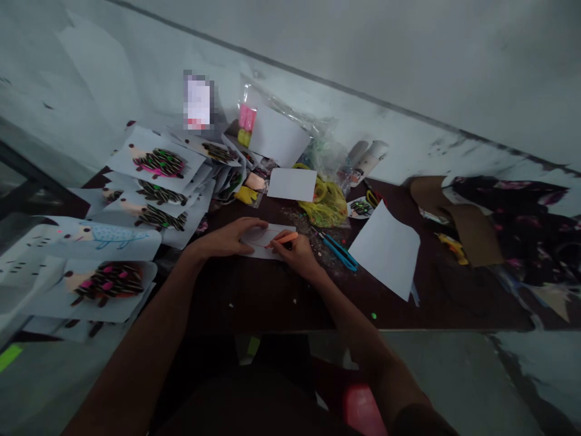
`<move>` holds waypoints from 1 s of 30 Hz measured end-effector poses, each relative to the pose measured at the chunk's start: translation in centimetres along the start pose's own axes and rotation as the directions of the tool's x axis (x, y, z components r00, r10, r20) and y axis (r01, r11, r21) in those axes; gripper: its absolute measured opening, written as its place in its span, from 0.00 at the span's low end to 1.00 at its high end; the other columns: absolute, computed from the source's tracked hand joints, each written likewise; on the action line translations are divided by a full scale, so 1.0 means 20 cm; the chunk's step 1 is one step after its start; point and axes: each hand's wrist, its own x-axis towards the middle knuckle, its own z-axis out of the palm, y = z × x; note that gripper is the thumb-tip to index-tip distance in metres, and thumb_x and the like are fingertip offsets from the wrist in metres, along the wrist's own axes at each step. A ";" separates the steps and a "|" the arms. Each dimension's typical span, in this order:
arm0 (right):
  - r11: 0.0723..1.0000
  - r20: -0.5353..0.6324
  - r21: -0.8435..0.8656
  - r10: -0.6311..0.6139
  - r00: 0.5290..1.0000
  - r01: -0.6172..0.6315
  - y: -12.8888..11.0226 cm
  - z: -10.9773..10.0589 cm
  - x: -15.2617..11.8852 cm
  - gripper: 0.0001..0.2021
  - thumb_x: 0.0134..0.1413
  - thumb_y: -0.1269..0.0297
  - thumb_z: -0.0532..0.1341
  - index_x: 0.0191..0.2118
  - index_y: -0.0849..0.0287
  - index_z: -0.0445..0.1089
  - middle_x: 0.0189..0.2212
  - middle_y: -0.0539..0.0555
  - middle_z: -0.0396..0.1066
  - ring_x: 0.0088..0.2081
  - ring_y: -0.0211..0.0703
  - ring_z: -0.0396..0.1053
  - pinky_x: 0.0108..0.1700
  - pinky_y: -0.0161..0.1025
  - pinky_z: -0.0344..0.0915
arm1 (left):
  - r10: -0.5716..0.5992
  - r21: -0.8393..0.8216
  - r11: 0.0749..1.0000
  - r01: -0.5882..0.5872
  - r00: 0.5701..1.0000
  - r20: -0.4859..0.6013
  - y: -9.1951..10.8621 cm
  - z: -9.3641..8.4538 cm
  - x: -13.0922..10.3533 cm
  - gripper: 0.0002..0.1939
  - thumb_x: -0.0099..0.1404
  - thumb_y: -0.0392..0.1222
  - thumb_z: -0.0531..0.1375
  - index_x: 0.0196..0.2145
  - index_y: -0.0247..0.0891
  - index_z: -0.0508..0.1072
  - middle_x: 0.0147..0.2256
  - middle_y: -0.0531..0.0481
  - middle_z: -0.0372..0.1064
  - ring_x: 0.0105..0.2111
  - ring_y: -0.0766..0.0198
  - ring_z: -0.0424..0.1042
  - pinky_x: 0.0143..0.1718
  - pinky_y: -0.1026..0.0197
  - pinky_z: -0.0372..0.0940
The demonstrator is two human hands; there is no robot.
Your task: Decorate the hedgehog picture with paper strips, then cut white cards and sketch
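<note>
A small white sheet of paper point(261, 249) lies on the dark table, with a faint curved line drawn on it. My left hand point(227, 238) rests at the sheet's left side, thumb and fingers spread apart against the paper. In my right hand point(299, 257) is an orange pen point(287, 238), its tip down at the paper's right half. Just right of that hand lie blue-handled scissors point(340, 251), partly spread. I cannot make out whether the pen is a marker or a crayon.
Sheets with hedgehog pictures point(158, 163) are piled at the left. Behind the paper sit a yellow plastic bag point(327, 206) and a blank white card point(292, 184). A large white sheet point(385, 251) lies at the right, before brown cardboard point(476, 233) and dark flowered cloth point(521, 206).
</note>
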 end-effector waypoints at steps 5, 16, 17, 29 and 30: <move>1.000 -0.021 -0.011 -0.005 1.000 0.004 0.01 -0.02 -0.01 0.12 0.62 0.66 0.63 0.27 0.59 0.78 0.33 0.54 0.79 0.32 0.37 0.73 0.36 0.33 0.66 | -0.007 -0.008 1.000 0.007 1.000 0.022 0.01 0.00 0.00 0.37 0.59 0.38 0.63 0.66 0.44 0.62 0.66 0.44 0.62 0.67 0.50 0.60 0.69 0.46 0.55; 1.000 -0.028 0.006 0.023 0.999 -0.023 0.04 -0.07 -0.04 0.13 0.63 0.62 0.63 0.28 0.59 0.77 0.34 0.55 0.79 0.33 0.39 0.74 0.36 0.34 0.67 | -0.028 0.054 0.998 0.026 0.999 0.038 -0.01 0.00 0.00 0.37 0.59 0.36 0.62 0.66 0.41 0.61 0.67 0.43 0.59 0.68 0.50 0.58 0.70 0.48 0.53; 0.999 -0.031 0.002 0.032 0.999 -0.032 0.05 -0.07 -0.05 0.12 0.63 0.62 0.63 0.29 0.59 0.77 0.33 0.55 0.79 0.32 0.39 0.74 0.35 0.34 0.66 | -0.033 0.059 0.998 0.031 0.999 0.041 -0.01 0.00 0.00 0.37 0.59 0.36 0.62 0.66 0.41 0.61 0.67 0.43 0.59 0.68 0.50 0.58 0.70 0.48 0.53; 0.994 -0.041 -0.019 0.105 0.994 -0.106 0.04 -0.11 -0.07 0.09 0.61 0.62 0.64 0.31 0.59 0.77 0.28 0.53 0.79 0.29 0.39 0.73 0.33 0.34 0.66 | -0.027 0.056 0.998 0.025 0.999 0.037 -0.02 0.00 0.00 0.37 0.60 0.38 0.62 0.66 0.42 0.61 0.68 0.44 0.59 0.68 0.51 0.57 0.70 0.49 0.53; 0.994 -0.043 -0.017 0.111 0.993 -0.112 0.04 -0.12 -0.07 0.09 0.61 0.62 0.64 0.31 0.59 0.77 0.28 0.53 0.79 0.29 0.39 0.73 0.33 0.34 0.66 | -0.031 0.056 0.998 0.028 0.999 0.038 -0.02 0.00 0.00 0.37 0.60 0.38 0.62 0.66 0.41 0.61 0.68 0.44 0.58 0.68 0.51 0.58 0.70 0.49 0.53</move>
